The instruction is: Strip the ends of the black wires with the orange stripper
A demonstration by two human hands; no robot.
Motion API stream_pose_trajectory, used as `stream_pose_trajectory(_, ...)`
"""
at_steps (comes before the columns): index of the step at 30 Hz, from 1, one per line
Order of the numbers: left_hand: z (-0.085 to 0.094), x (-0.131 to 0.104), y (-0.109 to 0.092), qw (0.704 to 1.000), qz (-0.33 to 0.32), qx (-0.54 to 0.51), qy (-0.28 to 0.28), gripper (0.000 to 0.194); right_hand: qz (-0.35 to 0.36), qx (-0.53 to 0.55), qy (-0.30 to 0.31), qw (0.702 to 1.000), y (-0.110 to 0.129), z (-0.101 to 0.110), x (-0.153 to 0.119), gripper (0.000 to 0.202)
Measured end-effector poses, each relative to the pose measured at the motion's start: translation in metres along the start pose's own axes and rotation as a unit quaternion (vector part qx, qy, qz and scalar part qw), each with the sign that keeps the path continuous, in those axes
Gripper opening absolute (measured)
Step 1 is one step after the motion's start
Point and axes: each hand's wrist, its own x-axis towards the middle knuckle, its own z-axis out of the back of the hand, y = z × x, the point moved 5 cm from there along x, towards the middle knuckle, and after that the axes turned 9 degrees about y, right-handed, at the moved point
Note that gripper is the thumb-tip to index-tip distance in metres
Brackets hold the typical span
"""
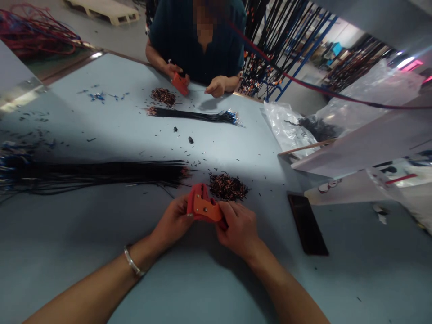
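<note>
- The red-orange hand tool (208, 212) was between my two hands, held up in front of me, just on the near side of a heap of clippings (228, 187).
- My right hand (239, 227) was closed around its handle end, fingers wrapped and thumb along the near side.
- My left hand (173, 219) was curled in at the opposite end, its fingertips against or just beside the tool's head; whether they pinched a wire or the tool itself, I could not tell.
- The tool looked stubby: a rounded red head, a more orange body toward my right hand, a dark slot in the head, a round notch along the upper edge and small round fasteners on its face.
- The heap just beyond it was of short black and coppery pieces.
- To the left, a thick bundle of black wires (101, 174) lay across the surface (185, 290), coppery at its right end, bluish at its left.
- To the right of my hands a dark, flat phone (308, 225) lay apart.
- Farther off, a slimmer wire bundle (194, 115) lay before another person (168, 36), who held a similar orange tool (180, 83).
</note>
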Motion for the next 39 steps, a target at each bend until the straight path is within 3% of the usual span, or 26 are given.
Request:
stream_pose_trajectory(11,0.0,0.0,0.005,1.0,-0.008,0.006,-0.004,0.035,-0.003,0.057,0.001,0.998,-0.002,-0.002,0.0,0.009)
stream_pose_trajectory(16,0.004,-0.003,-0.001,0.996,-0.025,0.074,-0.038,0.025,-0.08,0.187,0.018,0.979,-0.009,0.004,0.001,0.007)
stream_pose_trajectory(19,0.008,-0.004,-0.003,0.991,-0.021,0.115,-0.071,0.018,-0.139,0.378,0.065,0.913,-0.013,0.004,0.0,0.013)
stream_pose_trajectory(23,0.013,-0.002,0.003,0.987,0.0,0.119,-0.103,0.021,-0.161,0.647,0.137,0.732,-0.005,-0.009,-0.003,0.025)
stream_pose_trajectory(26,0.015,0.001,0.009,0.988,0.02,0.102,-0.114,0.024,-0.184,0.726,0.142,0.648,-0.002,-0.02,-0.008,0.031)
stream_pose_trajectory(30,0.016,0.0,0.007,0.98,-0.001,0.148,-0.132,0.011,-0.192,0.762,0.121,0.606,-0.003,-0.03,-0.011,0.03)
stream_pose_trajectory(35,0.016,-0.009,-0.01,0.941,-0.097,0.27,-0.179,0.011,-0.177,0.773,0.126,0.597,-0.003,-0.03,-0.011,0.028)
stream_pose_trajectory(39,0.016,-0.014,-0.014,0.931,-0.092,0.294,-0.195,0.013,-0.168,0.774,0.166,0.588,0.0,-0.029,-0.012,0.03)
